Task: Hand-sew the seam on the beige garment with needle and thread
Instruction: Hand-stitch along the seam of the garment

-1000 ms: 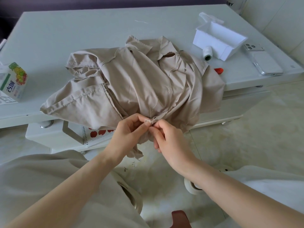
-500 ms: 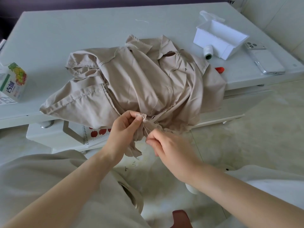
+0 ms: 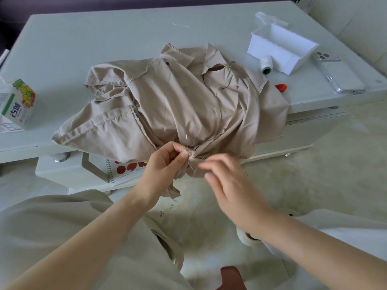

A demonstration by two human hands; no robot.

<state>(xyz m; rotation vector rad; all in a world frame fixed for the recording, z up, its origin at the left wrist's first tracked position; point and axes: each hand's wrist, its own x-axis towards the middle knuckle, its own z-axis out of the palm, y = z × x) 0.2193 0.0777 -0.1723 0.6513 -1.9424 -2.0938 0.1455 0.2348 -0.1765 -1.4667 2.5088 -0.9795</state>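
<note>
Your right hand has drawn back from the seam toward 4 o'clock. It is blurred, fingers half curled, so I cannot tell if it has the needle. The garment, heaped at the table's near edge, looks soft, light and fraying. Your left hand pinches it right at the seam; grip there. The spool lies at 2 o'clock.

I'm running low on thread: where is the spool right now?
In the head view the thread spool lies on the table at upper right, beside the white box, between it and the beige garment.
</note>
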